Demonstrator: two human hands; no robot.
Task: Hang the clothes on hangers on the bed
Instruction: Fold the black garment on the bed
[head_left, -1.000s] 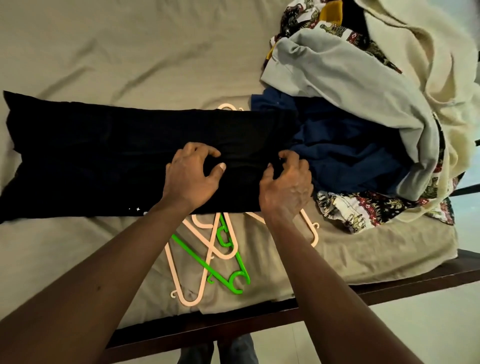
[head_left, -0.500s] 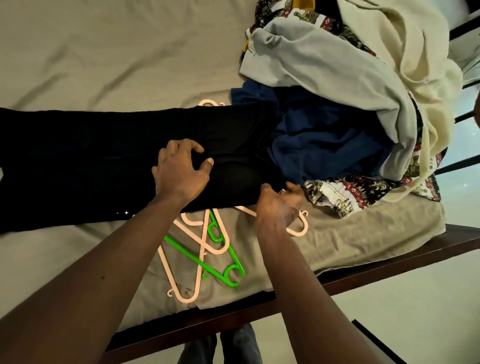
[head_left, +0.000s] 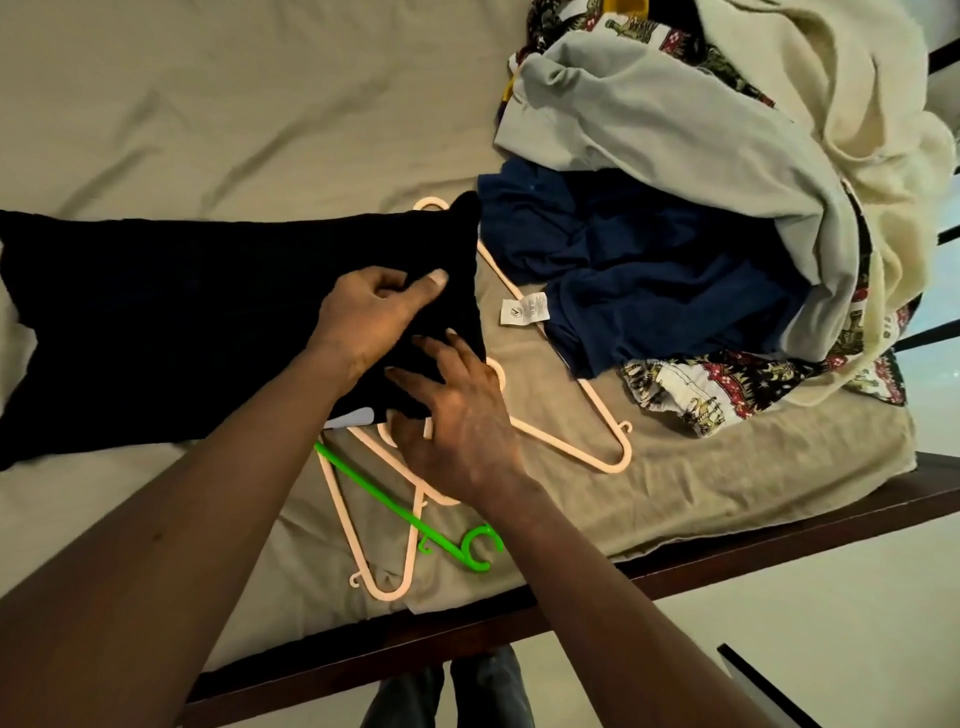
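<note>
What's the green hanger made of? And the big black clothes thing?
Green hanger: probably hard plastic. It is bright, smooth and slightly shiny, and looks moulded in one piece.
Black garment: soft cloth with a matte look. It lies limp on the bed and bunches where the left hand pinches it. The exact fibre cannot be told.

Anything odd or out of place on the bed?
Hangers are jumbled: the green hanger crosses a pink hanger near the edge; a second pink hanger lies partly under the blue garment and black garment.
</note>
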